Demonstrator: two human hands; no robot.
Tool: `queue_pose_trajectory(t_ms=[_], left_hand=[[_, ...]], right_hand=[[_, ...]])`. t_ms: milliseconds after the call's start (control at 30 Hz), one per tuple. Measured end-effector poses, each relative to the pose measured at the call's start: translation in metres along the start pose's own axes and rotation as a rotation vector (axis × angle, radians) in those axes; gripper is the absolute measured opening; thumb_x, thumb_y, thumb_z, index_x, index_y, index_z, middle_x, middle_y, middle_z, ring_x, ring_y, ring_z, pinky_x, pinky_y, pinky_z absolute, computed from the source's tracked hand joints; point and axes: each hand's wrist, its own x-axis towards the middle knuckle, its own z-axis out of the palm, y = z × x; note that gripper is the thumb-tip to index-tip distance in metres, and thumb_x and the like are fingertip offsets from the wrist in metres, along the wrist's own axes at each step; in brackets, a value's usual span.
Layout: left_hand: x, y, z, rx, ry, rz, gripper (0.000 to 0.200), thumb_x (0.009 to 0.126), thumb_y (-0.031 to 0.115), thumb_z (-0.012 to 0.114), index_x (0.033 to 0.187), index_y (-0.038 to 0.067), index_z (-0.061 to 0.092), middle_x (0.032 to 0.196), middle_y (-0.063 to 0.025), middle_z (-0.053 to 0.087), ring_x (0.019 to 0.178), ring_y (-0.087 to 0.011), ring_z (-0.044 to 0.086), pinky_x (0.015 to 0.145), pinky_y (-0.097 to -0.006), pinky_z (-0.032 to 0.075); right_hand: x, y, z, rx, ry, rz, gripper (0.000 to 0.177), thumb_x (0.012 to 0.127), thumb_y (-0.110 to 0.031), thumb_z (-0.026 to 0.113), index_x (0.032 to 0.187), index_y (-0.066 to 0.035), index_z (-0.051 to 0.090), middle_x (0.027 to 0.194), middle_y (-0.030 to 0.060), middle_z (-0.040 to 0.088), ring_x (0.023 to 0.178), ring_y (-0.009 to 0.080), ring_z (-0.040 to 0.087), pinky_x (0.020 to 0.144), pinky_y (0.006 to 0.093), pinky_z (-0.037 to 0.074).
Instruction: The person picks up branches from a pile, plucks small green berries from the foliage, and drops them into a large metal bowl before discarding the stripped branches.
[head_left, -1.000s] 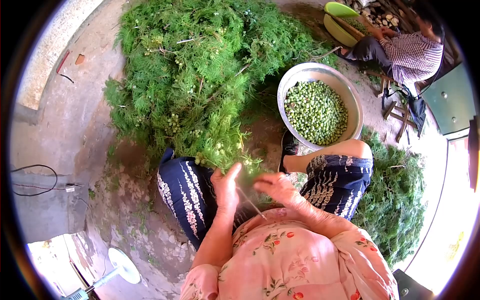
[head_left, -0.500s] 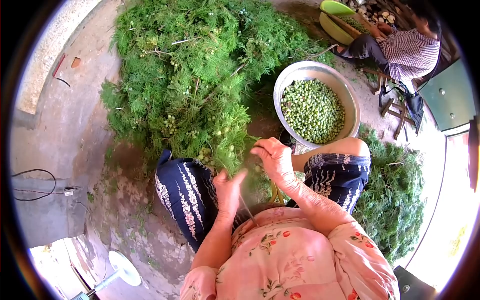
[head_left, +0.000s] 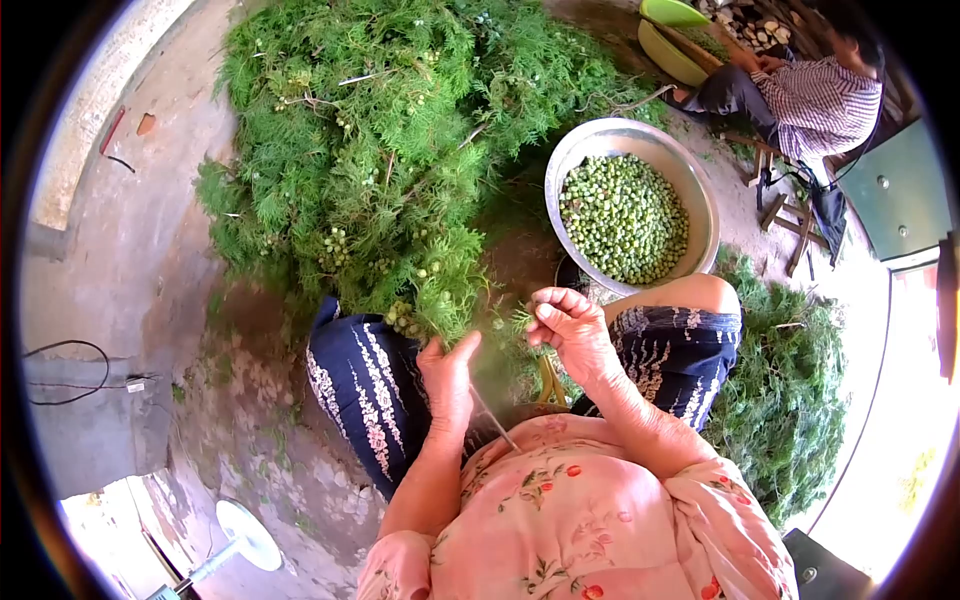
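Note:
My left hand (head_left: 447, 385) is closed round the stem of a leafy evergreen branch (head_left: 446, 295), and the bare end of the stem points back toward my shirt. Small round green cones show on the branch near my left knee. In a pinch, my right hand (head_left: 575, 335) has a small green sprig (head_left: 522, 318) between thumb and fingertips, apart from the branch. Beyond my right hand stands a wide metal basin (head_left: 705, 215) holding many small green cones (head_left: 625, 220).
A large heap of cut evergreen branches (head_left: 340, 130) lies in front of me. Another heap (head_left: 785, 390) is to my right. At the upper right a person (head_left: 820, 105) sits by a green basin (head_left: 668, 55). A white fan (head_left: 248, 535) stands at the lower left.
My right hand has drawn back toward me and to the right, away from the branch, and the sprig now shows in its fingers. My left hand has shifted slightly left with the branch.

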Motion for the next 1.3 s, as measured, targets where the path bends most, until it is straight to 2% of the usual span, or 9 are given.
queue_pose_trajectory(t_ms=[200,333,567,667,767,867,1033,1233,1300], left_hand=[[-0.003,0.006,0.006,0.027,-0.048,-0.013,0.013,0.075,0.006,0.063,0.085,-0.001,0.06,0.081,-0.0111,0.065,0.068,-0.0151,0.06,0.069,-0.0278,0.048],[-0.003,0.002,0.001,0.021,-0.126,-0.112,0.021,0.075,-0.003,0.062,0.096,0.0,0.061,0.088,-0.0051,0.064,0.079,-0.0115,0.058,0.073,-0.0244,0.045],[-0.006,0.002,0.003,0.102,-0.103,-0.08,0.022,0.077,0.009,0.068,0.096,0.0,0.061,0.088,-0.0048,0.063,0.077,-0.0117,0.058,0.071,-0.0248,0.046],[-0.009,0.009,0.006,0.054,-0.095,-0.091,0.023,0.078,0.012,0.069,0.096,0.0,0.061,0.089,-0.0047,0.063,0.077,-0.0121,0.057,0.07,-0.0252,0.046],[-0.008,0.01,0.003,0.025,-0.076,-0.101,0.029,0.076,0.015,0.07,0.097,-0.002,0.058,0.09,-0.0081,0.062,0.078,-0.015,0.058,0.072,-0.0276,0.046],[-0.003,0.004,-0.001,-0.014,-0.053,-0.091,0.045,0.073,0.023,0.072,0.101,-0.005,0.05,0.093,-0.0152,0.058,0.082,-0.0205,0.058,0.077,-0.0313,0.046],[0.004,0.0,-0.007,-0.102,0.025,-0.14,0.067,0.071,0.021,0.074,0.112,-0.008,0.029,0.102,-0.02,0.051,0.093,-0.0226,0.053,0.08,-0.0298,0.045],[-0.009,0.02,0.003,-0.063,-0.023,-0.192,0.046,0.074,0.023,0.071,0.102,-0.008,0.051,0.098,-0.0185,0.057,0.093,-0.0213,0.054,0.088,-0.0317,0.041],[-0.005,0.012,0.0,-0.103,-0.042,-0.166,0.035,0.075,0.013,0.069,0.102,-0.005,0.055,0.093,-0.0124,0.061,0.08,-0.0192,0.058,0.073,-0.0297,0.046]], right_hand=[[-0.008,0.011,0.03,-0.087,-0.099,-0.109,0.013,0.082,-0.001,0.06,0.096,0.0,0.058,0.082,0.0052,0.062,0.07,0.0135,0.061,0.062,0.0263,0.052],[0.003,0.018,0.029,-0.46,-0.033,-0.08,0.015,0.08,0.002,0.059,0.095,0.002,0.058,0.084,0.0061,0.061,0.068,0.012,0.059,0.064,0.0244,0.05],[0.005,0.03,0.024,-0.933,0.0,-0.423,0.02,0.073,-0.002,0.063,0.093,0.0,0.061,0.084,0.0122,0.06,0.071,0.0228,0.061,0.064,0.0286,0.048],[0.004,0.033,0.022,-0.925,-0.05,-0.421,0.021,0.072,-0.002,0.064,0.093,-0.001,0.061,0.084,0.0133,0.06,0.073,0.0252,0.06,0.065,0.0298,0.048],[0.003,0.036,0.022,-0.931,-0.086,-0.425,0.014,0.078,0.003,0.058,0.091,0.002,0.06,0.081,0.0082,0.059,0.068,0.0128,0.059,0.061,0.0237,0.049],[-0.004,0.026,0.03,-0.583,0.04,-0.156,0.012,0.081,0.001,0.056,0.092,0.003,0.059,0.08,0.008,0.06,0.067,0.0137,0.06,0.062,0.0256,0.051],[0.007,0.022,0.01,-0.065,0.141,-0.046,0.009,0.085,-0.003,0.055,0.094,0.0,0.057,0.079,0.0064,0.061,0.068,0.0153,0.06,0.061,0.0278,0.051],[0.017,0.022,0.0,-0.081,0.104,0.098,0.013,0.085,-0.006,0.056,0.097,-0.004,0.058,0.076,0.0016,0.059,0.063,0.0113,0.054,0.056,0.0234,0.044],[0.018,0.025,0.003,-0.163,-0.009,0.113,0.023,0.08,-0.011,0.065,0.102,-0.004,0.058,0.079,0.0004,0.059,0.062,0.0095,0.051,0.057,0.0223,0.042]])
